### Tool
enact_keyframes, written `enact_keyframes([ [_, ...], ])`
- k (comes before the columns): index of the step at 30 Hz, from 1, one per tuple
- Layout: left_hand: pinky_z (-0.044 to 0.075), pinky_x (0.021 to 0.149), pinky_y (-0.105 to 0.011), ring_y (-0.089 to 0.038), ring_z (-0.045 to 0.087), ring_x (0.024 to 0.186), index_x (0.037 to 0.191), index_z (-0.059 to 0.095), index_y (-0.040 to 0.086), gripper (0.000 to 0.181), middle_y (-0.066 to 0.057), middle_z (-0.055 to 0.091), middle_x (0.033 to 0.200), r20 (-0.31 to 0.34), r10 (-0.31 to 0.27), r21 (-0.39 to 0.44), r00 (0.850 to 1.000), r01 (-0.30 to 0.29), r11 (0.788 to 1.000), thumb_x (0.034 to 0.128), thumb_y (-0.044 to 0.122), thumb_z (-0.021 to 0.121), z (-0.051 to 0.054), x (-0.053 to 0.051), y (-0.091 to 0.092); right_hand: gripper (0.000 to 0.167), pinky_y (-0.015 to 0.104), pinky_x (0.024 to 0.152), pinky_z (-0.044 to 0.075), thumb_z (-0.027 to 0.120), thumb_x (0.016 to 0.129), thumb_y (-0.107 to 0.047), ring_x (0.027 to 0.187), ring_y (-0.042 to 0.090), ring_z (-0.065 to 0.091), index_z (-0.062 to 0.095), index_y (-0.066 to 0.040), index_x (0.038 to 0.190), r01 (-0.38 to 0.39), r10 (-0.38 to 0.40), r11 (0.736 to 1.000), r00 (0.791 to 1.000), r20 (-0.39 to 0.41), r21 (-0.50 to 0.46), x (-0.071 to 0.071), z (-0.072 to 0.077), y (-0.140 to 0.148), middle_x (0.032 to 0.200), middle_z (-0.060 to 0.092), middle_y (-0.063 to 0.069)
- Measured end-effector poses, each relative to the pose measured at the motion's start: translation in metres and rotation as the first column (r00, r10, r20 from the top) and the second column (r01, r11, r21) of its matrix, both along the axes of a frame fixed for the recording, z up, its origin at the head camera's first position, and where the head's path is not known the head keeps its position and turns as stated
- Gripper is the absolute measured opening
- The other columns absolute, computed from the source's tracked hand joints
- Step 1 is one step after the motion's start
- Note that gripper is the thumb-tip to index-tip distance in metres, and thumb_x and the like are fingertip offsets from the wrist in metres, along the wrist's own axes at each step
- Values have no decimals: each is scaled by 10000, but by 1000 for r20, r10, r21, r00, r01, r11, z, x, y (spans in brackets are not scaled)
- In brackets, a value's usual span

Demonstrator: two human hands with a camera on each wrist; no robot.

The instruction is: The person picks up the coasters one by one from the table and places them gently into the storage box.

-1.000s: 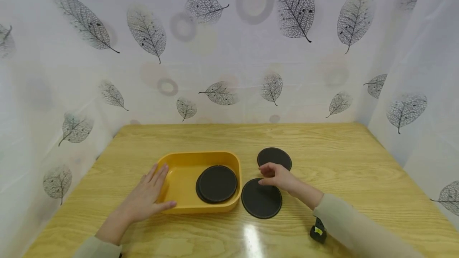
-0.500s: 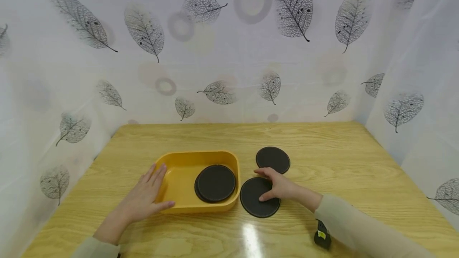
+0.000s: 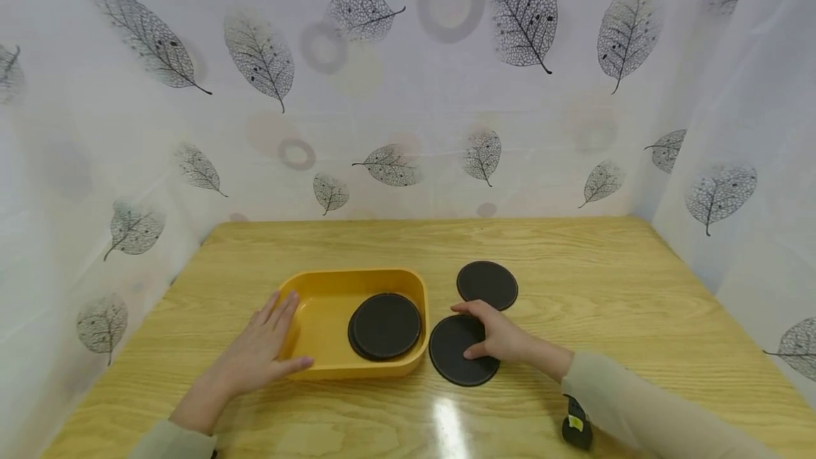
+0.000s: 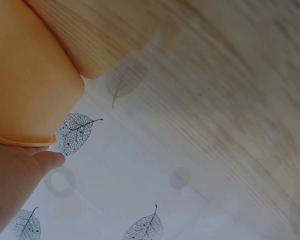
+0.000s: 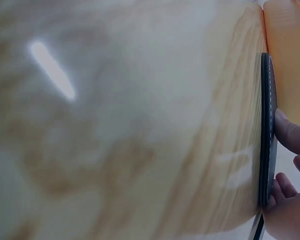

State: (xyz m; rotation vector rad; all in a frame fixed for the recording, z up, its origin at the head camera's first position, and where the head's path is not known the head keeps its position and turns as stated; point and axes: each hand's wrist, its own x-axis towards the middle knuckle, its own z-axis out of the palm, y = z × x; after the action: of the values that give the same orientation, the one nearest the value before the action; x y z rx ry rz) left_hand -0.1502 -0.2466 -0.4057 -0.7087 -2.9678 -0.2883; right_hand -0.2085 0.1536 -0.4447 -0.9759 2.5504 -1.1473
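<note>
An orange-yellow tray (image 3: 319, 331) stands left of the table's middle. My left hand (image 3: 255, 349) rests at its left end, fingers straight along the wall and thumb on the near rim. In the tray's right part lie overlapping round black coasters (image 3: 387, 326) with stitched edges. Just right of the tray lies another black coaster (image 3: 455, 353). My right hand (image 3: 500, 335) arches over it with fingers spread, the thumb touching its top and the fingers near its far edge. In the right wrist view this coaster (image 5: 269, 140) looks layered, and its underside is hidden.
Behind the right hand lies one more black coaster (image 3: 487, 284), close to the nearer one. A black strap with a yellow mark (image 3: 576, 431) hangs below the right sleeve. A leaf-patterned white curtain (image 3: 408, 91) surrounds the wood-grained table (image 3: 574, 261).
My right hand has come down from above the coaster, and its thumb has opened away from the fingers onto the coaster's top. The left hand, tray and coasters look unmoved.
</note>
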Motion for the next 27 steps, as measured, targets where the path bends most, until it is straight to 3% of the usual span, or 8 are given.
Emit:
enact_keyframes([
  [5, 176, 973, -578, -331, -22, 1312, 1385, 113, -61, 927, -219, 102, 1439, -12, -2, -6, 1000, 2, 1000, 805, 536, 523, -1, -1, -1, 668, 445, 867, 377, 772, 648, -78, 1039, 293, 442, 460, -2, 1234, 12, -11, 1000, 999, -43, 15, -1, 1, -1, 1148, 460, 140],
  [10, 191, 966, -583, -342, -5, 1311, 1383, 117, -63, 929, -226, 111, 1435, -20, -6, -12, 1000, 5, 1000, 804, 542, 519, -2, -1, -1, 650, 435, 859, 400, 765, 640, -38, 1025, 305, 457, 479, -10, 1223, 12, -11, 1000, 1000, -29, 22, -1, 2, -2, 1109, 443, 136],
  [16, 184, 969, -581, -343, -9, 1310, 1382, 116, -67, 926, -228, 106, 1435, -13, -7, -11, 1000, 7, 1000, 807, 536, 520, -1, 0, 0, 665, 460, 888, 376, 757, 676, -92, 1100, 324, 407, 442, -5, 1255, -31, 32, 998, 999, -17, 55, 1, 5, 1, 1204, 391, 168],
  [22, 177, 972, -580, -343, -18, 1309, 1379, 118, -74, 921, -238, 105, 1431, 3, -8, -5, 1000, 8, 1000, 810, 528, 522, 1, 2, 2, 875, 487, 917, 334, 774, 655, -312, 1219, 332, 289, 316, -50, 1353, -112, 106, 984, 993, 49, 137, 4, 9, 4, 1354, 259, 191],
  [27, 186, 966, -585, -346, -8, 1309, 1385, 107, -64, 929, -241, 111, 1430, -9, -5, -10, 1000, 5, 1000, 806, 531, 525, 2, 1, 1, 884, 471, 927, 334, 779, 654, -243, 1221, 318, 300, 294, -59, 1370, -112, 106, 980, 993, 47, 165, 7, 12, 3, 1363, 264, 177],
])
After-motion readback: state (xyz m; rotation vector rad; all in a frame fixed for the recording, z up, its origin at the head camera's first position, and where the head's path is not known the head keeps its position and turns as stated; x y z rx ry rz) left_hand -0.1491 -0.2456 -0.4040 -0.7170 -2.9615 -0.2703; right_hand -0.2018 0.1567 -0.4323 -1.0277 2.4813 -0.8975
